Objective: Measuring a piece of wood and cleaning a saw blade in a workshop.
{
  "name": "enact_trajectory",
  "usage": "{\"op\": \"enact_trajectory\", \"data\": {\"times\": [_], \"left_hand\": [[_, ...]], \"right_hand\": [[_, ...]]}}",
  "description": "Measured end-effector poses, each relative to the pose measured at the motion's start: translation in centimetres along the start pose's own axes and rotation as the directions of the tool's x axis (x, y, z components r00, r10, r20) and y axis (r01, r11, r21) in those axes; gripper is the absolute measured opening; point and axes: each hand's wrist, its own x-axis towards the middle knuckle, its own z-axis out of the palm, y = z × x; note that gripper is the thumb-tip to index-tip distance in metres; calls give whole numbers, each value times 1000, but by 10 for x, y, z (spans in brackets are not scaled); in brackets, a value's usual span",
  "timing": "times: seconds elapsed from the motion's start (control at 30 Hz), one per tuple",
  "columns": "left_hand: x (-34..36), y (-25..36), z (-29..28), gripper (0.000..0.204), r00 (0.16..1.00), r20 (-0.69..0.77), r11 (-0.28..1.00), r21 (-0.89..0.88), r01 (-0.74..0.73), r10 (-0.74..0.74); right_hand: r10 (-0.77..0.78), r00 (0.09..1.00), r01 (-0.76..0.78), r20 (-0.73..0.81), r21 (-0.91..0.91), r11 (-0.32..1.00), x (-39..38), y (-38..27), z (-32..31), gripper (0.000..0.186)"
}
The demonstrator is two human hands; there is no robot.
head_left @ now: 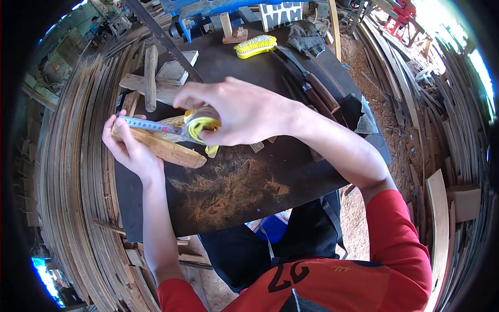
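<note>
My left hand grips a wooden piece and the end of a tape blade at the left of the dark worktop. My right hand is closed round a yellow tape measure, with the blade pulled out leftward over the wood. Behind them lie wood offcuts and a long saw blade. Sawdust is spread over the worktop's near part.
A yellow brush, long dark-handled tools, a grey cloth and blue metalwork sit toward the back. Stacked boards line the left, more the right. A person is far off at top left.
</note>
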Motion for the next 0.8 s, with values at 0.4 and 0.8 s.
{"op": "enact_trajectory", "data": {"times": [0.4, 0.8], "left_hand": [[-32, 32, 7, 45, 923, 176, 935, 38, -354, 342], [-31, 18, -3, 61, 889, 322, 934, -256, -250, 327]], "right_hand": [[-119, 958, 165, -260, 163, 973, 5, -15, 2, 42], [-224, 946, 255, -235, 111, 961, 1, -24, -21, 45]]}}
